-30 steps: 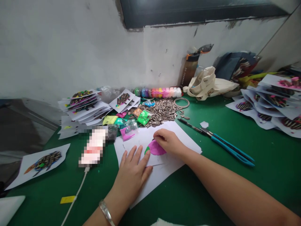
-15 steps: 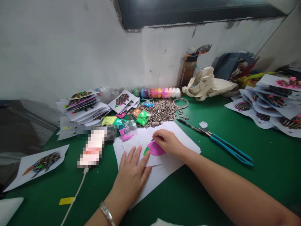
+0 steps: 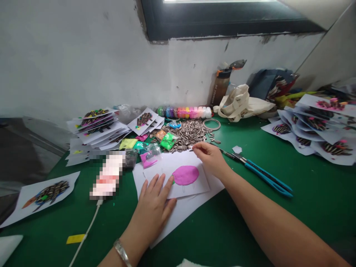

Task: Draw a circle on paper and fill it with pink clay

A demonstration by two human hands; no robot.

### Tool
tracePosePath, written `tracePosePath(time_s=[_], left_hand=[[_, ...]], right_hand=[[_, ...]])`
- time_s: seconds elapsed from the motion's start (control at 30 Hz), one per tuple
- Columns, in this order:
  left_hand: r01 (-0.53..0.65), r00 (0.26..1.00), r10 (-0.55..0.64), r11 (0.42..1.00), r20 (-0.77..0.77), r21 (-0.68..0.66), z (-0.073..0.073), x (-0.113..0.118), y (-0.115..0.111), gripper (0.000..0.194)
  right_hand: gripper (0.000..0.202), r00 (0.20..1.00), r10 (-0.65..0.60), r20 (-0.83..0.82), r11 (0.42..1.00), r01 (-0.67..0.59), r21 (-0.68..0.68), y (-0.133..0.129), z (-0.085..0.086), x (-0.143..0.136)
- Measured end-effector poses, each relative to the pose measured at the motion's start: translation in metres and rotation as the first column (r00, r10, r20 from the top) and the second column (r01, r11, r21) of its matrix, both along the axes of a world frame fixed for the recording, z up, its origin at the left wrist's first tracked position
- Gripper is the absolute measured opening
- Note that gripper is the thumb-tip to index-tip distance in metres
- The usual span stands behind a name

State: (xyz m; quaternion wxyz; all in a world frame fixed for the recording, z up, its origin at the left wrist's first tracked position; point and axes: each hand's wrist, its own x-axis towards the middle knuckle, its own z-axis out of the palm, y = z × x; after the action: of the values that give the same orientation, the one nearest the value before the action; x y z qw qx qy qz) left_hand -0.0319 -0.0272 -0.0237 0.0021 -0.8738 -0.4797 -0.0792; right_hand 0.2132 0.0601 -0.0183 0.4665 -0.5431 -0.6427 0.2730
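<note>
My left hand (image 3: 157, 204) lies open and flat on a white sheet with a drawing (image 3: 191, 191), fingers spread. Its index fingertip is at a small bit of green clay (image 3: 173, 179). Beside that, a smooth oval of pink clay (image 3: 185, 175) covers part of the drawing, with pencilled legs below it. My right hand (image 3: 208, 155) is raised over the sheet's upper right edge, thumb and fingers pinched together. A small dark sunflower seed (image 3: 191, 150) sticks out from its fingertips, close to the pile of striped sunflower seeds (image 3: 189, 135).
Clay packets (image 3: 167, 141) lie before the seeds. A blue-handled tool (image 3: 268, 178) and a tape ring (image 3: 211, 124) are to the right. Stacks of seed pictures (image 3: 97, 126) stand left and right. A cabled, blurred-out object (image 3: 108, 176) lies left. A bottle (image 3: 221, 87) stands behind.
My right hand has lifted off the pink clay and moved up and right towards the seeds, uncovering the whole oval. My left hand has stayed on the sheet. The view has tilted slightly.
</note>
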Motion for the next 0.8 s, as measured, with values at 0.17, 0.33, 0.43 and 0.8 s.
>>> tracePosePath(time_s=[0.17,0.33,0.43,0.8], left_hand=[[0.016,0.999,-0.018,0.998,0.035,0.065,0.002,-0.005,-0.005,0.042],[0.105,0.99,-0.118,0.984,0.083,0.144,0.02,0.001,-0.006,0.036],[0.172,0.982,-0.178,0.98,0.056,0.098,0.025,0.014,0.001,0.041],[0.172,0.985,-0.172,0.985,-0.007,-0.01,0.0,0.028,0.009,0.057]], right_hand=[[0.017,0.994,0.017,0.108,1.0,-0.016,-0.016,0.008,-0.008,0.007],[0.017,0.96,0.086,0.268,0.996,-0.076,-0.046,0.009,-0.01,0.002],[0.018,0.93,0.094,0.355,0.995,-0.084,-0.045,0.008,-0.011,-0.001],[0.022,0.864,0.093,0.496,0.996,-0.077,-0.054,0.001,0.001,0.007]])
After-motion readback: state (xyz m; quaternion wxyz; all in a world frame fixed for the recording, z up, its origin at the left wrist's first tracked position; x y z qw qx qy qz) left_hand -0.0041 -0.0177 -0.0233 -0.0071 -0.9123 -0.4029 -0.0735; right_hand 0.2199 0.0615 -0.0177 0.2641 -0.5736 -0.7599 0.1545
